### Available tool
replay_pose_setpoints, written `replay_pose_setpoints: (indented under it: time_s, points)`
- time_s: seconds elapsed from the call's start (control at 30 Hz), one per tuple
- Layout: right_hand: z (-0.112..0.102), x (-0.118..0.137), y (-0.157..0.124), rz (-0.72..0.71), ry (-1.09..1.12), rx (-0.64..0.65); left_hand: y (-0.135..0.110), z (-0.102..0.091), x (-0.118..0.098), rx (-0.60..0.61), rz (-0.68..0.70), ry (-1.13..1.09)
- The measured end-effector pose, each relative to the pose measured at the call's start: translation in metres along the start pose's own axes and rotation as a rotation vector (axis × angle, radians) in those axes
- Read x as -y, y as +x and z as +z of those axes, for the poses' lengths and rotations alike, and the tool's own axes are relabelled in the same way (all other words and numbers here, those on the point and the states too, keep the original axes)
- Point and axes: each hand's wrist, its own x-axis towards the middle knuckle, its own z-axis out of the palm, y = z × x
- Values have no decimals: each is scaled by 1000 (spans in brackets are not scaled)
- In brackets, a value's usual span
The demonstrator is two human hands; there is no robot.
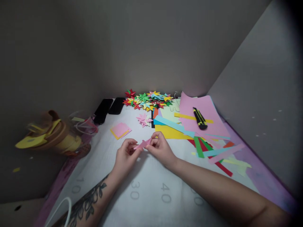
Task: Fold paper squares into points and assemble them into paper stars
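Observation:
Both my hands meet over the middle of the white mat [146,189] and pinch a small folded pink paper piece [142,144]. My left hand [126,156] grips its left end with closed fingers. Fingertips of my right hand [159,148] close on its right end. Just beyond them lie a small stack of pink and yellow paper squares [120,130] and a pink folded paper star [143,119]. A heap of several coloured paper stars [148,101] lies at the back by the wall.
Coloured sheets and strips [203,138] spread across the right side, with a yellow-and-black utility knife [200,118] on a pink sheet. Two black phones [109,107] lie at the back left. A yellow and brown cluttered object [52,134] sits at the left edge. Walls close in behind and right.

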Motion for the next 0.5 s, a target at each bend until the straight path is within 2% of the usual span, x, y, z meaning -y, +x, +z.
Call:
replay_pose_setpoints:
  time_s: [0.1, 0.27, 0.5]
  points:
    - [-1, 1, 0, 8, 14, -4, 0, -1, -1, -8, 43, 106]
    - [-2, 0, -2, -2, -7, 20, 1, -2, -7, 59, 2, 185]
    - [-2, 1, -2, -19, -35, 16, 0, -3, -9, 80, -14, 255]
